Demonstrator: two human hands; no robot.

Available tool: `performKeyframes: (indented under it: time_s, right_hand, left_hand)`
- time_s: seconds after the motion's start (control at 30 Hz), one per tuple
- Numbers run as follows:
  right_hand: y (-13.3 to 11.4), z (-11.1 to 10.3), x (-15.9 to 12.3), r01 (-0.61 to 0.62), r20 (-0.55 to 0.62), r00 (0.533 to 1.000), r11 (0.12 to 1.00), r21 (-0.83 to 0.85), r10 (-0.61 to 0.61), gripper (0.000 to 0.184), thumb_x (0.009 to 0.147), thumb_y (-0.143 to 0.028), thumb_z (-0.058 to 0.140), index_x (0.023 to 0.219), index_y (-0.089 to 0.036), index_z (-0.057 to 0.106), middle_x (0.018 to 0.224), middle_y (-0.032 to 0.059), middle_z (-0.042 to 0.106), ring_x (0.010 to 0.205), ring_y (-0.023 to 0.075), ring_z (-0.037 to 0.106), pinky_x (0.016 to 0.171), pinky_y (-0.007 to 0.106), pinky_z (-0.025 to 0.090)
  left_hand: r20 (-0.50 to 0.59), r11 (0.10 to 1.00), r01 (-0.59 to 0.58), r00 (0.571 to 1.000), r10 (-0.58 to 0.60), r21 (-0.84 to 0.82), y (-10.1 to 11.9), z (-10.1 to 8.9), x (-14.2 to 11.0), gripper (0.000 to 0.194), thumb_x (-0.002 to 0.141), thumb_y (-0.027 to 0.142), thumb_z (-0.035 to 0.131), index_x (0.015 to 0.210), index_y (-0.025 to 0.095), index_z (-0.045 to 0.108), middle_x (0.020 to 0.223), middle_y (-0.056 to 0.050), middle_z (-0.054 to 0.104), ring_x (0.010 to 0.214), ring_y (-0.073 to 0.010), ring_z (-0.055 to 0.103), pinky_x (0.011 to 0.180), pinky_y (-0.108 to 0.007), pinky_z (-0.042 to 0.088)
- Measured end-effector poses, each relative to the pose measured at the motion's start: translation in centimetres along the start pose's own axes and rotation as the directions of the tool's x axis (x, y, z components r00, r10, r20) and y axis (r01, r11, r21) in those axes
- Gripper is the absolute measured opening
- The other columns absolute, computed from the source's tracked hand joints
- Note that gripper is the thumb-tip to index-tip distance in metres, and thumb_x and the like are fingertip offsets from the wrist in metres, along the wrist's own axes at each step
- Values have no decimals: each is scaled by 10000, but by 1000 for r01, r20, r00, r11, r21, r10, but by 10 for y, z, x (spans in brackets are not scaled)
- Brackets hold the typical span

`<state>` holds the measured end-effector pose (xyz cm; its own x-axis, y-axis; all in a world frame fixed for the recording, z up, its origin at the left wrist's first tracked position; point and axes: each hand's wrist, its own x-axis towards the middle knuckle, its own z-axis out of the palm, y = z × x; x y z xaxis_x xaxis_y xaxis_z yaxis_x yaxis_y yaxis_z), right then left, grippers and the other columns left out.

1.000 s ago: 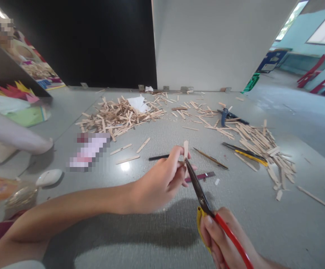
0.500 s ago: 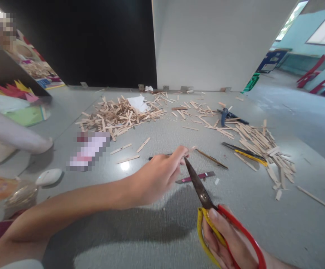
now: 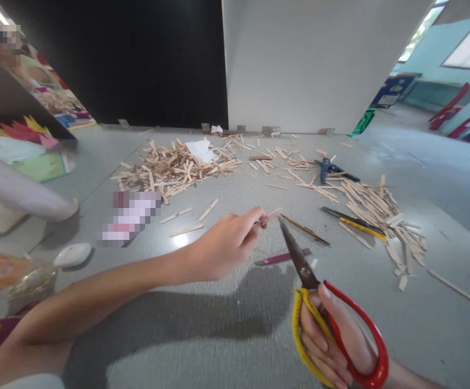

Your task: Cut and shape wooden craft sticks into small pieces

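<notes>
Between the thumb and fingers of my left hand (image 3: 235, 243) is a wooden craft stick (image 3: 274, 214), its pale end pointing right. My right hand (image 3: 332, 335) grips scissors (image 3: 305, 270) with one red and one yellow-wrapped handle. The blades look nearly closed, their tips just below and right of the stick's end and apart from it. Under the blades lies a purple craft knife (image 3: 277, 259). A thin brown pointed tool (image 3: 308, 229) rests just beyond the scissor tips.
A heap of craft sticks (image 3: 173, 167) lies at back left, another pile (image 3: 381, 210) at right. Near that pile are a yellow-and-black cutter (image 3: 356, 222) and dark blue-handled pliers (image 3: 330, 168). A white mouse (image 3: 72, 255) sits at left. Black and grey panels (image 3: 324, 65) stand behind.
The scissors have come away from the stick, moving right and down. My left hand has turned, so the stick that stood upright now points right.
</notes>
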<state>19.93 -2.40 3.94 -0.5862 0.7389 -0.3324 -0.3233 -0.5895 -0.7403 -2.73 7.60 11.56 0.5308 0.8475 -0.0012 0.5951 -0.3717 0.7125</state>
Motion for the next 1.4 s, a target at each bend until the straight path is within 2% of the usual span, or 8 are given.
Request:
performKeyframes:
  time_s: [0.23, 0.37, 0.5, 0.7, 0.83, 1.0, 1.2, 1.4]
  right_hand:
    - [-8, -7, 9, 81, -86, 993, 996, -46, -85, 769, 874, -915, 600, 541, -240, 445, 321, -118, 290, 223, 43, 195, 262, 163, 290]
    - [-8, -9, 12, 81, -113, 989, 991, -102, -92, 762, 879, -908, 600, 544, -240, 447, 332, -113, 303, 235, 45, 212, 269, 162, 292]
    - [-5, -12, 10, 99, -114, 986, 982, -158, -118, 758, 880, -922, 576, 568, -240, 473, 343, -106, 312, 251, 52, 235, 281, 171, 305]
    - [1, -14, 3, 184, -75, 974, 939, -290, -214, 760, 930, -929, 479, 635, -230, 516, 354, -108, 313, 273, 57, 246, 322, 178, 336]
    - [4, -14, -1, 203, -4, 976, 926, -319, -216, 739, 940, -909, 505, 664, -224, 541, 359, -110, 320, 274, 56, 251, 332, 177, 340]
    - [3, -13, -5, 170, 41, 985, 923, -346, -166, 765, 924, -924, 522, 677, -202, 567, 426, -93, 395, 294, 36, 276, 340, 163, 346]
    - [0, -12, -7, 227, 107, 973, 930, -291, -204, 729, 958, -869, 549, 709, -184, 578, 486, -85, 426, 318, 27, 317, 356, 149, 358]
    - [1, -19, -9, 150, 86, 987, 953, -263, -132, 718, 971, -870, 520, 750, -189, 584, 532, -59, 479, 339, 49, 379, 359, 159, 359]
  left_hand:
    - [29, 999, 18, 999, -17, -31, 3, -12, 5, 313, 1063, 297, 369, 899, 194, 614, 633, 46, 497, 540, -129, 410, 543, -262, 309]
    - [13, 999, -35, 999, 35, -25, 4, -13, 5, 337, 1047, 317, 407, 732, 214, 470, 589, 62, 396, 549, -119, 346, 556, -268, 272]
    - [-11, 998, -39, 999, 39, -57, 2, -14, 5, 435, 1072, 430, 424, 693, 221, 385, 598, 65, 329, 547, -112, 290, 548, -278, 231]
    - [-44, 998, 29, 999, -32, -55, 6, -21, 1, 359, 1076, 330, 382, 770, 212, 528, 626, 39, 470, 567, -135, 415, 553, -285, 305]
    - [-2, 988, 89, 996, -90, -128, 10, -23, -1, 274, 1043, 277, 395, 899, 206, 618, 609, 51, 452, 531, -139, 398, 512, -283, 319]
    - [21, 995, 24, 1000, -22, -102, 11, -22, -3, 265, 1047, 246, 395, 973, 198, 645, 647, 55, 478, 560, -134, 421, 548, -281, 335]
    - [51, 996, 7, 999, -2, -90, 11, -20, -8, 268, 1088, 269, 397, 1055, 230, 660, 678, 59, 504, 594, -144, 445, 569, -276, 345]
    - [50, 998, -1, 999, 4, -59, 12, -20, -11, 253, 1093, 263, 394, 1061, 247, 644, 694, 60, 520, 607, -147, 452, 575, -272, 347]
